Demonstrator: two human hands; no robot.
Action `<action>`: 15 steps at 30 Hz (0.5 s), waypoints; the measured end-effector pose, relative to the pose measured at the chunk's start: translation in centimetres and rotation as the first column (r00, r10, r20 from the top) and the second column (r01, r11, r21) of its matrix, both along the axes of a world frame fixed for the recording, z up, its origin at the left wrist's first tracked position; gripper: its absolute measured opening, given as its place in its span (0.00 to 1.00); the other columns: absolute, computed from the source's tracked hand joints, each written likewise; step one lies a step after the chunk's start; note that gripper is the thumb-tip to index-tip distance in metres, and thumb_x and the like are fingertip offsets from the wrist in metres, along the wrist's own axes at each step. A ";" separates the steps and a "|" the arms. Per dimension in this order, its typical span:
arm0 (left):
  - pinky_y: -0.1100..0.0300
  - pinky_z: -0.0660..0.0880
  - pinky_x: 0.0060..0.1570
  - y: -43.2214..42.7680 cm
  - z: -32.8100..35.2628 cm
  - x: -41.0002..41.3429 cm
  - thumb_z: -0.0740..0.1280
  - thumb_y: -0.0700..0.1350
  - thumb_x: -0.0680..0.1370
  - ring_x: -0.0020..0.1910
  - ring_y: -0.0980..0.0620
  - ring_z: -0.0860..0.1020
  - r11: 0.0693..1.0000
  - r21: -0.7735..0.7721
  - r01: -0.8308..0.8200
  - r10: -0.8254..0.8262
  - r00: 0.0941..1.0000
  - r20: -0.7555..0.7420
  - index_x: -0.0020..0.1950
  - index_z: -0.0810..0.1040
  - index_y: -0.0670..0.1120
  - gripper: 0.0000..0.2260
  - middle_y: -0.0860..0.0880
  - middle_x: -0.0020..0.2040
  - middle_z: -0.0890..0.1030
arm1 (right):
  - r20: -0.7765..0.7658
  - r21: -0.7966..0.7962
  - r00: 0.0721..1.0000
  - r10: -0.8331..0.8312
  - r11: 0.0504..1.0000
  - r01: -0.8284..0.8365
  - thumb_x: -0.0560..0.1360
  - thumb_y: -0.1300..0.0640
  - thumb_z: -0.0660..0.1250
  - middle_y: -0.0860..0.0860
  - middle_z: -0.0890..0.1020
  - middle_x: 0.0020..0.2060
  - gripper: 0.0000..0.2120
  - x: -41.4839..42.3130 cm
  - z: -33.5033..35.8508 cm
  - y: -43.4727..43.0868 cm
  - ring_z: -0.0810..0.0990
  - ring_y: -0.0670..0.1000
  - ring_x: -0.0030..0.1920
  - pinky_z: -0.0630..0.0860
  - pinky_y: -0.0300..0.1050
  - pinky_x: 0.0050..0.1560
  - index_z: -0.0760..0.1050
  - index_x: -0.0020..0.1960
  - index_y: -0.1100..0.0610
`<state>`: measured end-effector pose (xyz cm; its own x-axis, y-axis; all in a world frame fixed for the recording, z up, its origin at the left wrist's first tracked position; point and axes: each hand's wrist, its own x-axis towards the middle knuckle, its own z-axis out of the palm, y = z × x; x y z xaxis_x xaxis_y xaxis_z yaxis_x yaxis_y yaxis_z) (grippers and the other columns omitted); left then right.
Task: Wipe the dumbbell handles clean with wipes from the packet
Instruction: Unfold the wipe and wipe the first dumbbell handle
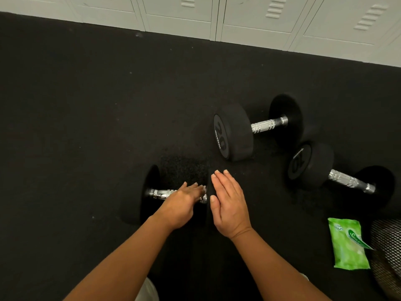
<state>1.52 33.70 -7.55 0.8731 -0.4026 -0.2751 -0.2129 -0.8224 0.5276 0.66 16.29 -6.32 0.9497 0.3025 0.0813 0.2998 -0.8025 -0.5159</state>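
Three black dumbbells with chrome handles lie on the dark floor. On the nearest dumbbell (149,198) my left hand (182,205) rests over the right part of the handle (158,193), fingers stretched along it. Whether it holds a wipe I cannot tell. Straight-fingered, my right hand (230,205) lies flat against that dumbbell's right head. A second dumbbell (234,131) marked 20 lies further back, and a third dumbbell (312,164) sits to its right. The green wipes packet (347,246) lies on the floor at lower right, its flap lifted.
White metal lockers (217,16) line the far edge of the black rubber floor (86,127). A dark mesh bin (388,246) stands at the right edge beside the packet.
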 end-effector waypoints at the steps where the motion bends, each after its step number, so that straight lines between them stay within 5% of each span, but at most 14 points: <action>1: 0.65 0.42 0.72 0.5 -0.1 0.0 0.56 0.35 0.79 0.75 0.58 0.56 1.000 -0.018 0.006 -0.006 1.000 0.007 0.75 0.61 0.47 0.24 0.51 0.75 0.64 | 0.000 0.007 1.000 0.002 1.000 -0.002 0.79 0.51 0.52 0.54 0.69 0.70 0.24 0.1 0.0 0.0 0.59 0.51 0.74 0.60 0.51 0.73 0.66 0.71 0.61; 5: 0.62 0.41 0.72 0.4 -0.6 0.5 0.57 0.35 0.79 0.75 0.56 0.57 0.999 0.015 -0.029 0.029 0.999 0.030 0.74 0.63 0.46 0.23 0.49 0.74 0.64 | -0.014 0.028 1.000 -0.005 1.000 0.006 0.79 0.51 0.52 0.54 0.69 0.70 0.24 1.1 -0.1 0.1 0.60 0.51 0.74 0.58 0.47 0.73 0.66 0.71 0.61; 11: 0.59 0.43 0.73 -0.9 -0.6 1.4 0.55 0.51 0.82 0.74 0.55 0.59 0.995 0.063 -0.074 0.071 0.997 0.042 0.73 0.66 0.46 0.20 0.50 0.73 0.68 | -0.070 0.046 0.997 -0.034 0.998 0.037 0.79 0.49 0.49 0.53 0.70 0.70 0.25 3.4 0.4 0.2 0.61 0.50 0.73 0.57 0.45 0.73 0.66 0.72 0.59; 15: 0.61 0.39 0.72 0.1 -0.4 1.0 0.52 0.50 0.83 0.76 0.56 0.53 0.998 0.057 -0.040 0.036 0.996 0.078 0.75 0.62 0.47 0.21 0.51 0.75 0.62 | -0.123 0.055 0.992 -0.039 0.997 0.046 0.78 0.46 0.46 0.52 0.69 0.70 0.28 4.7 0.5 0.2 0.60 0.50 0.73 0.56 0.44 0.73 0.65 0.72 0.58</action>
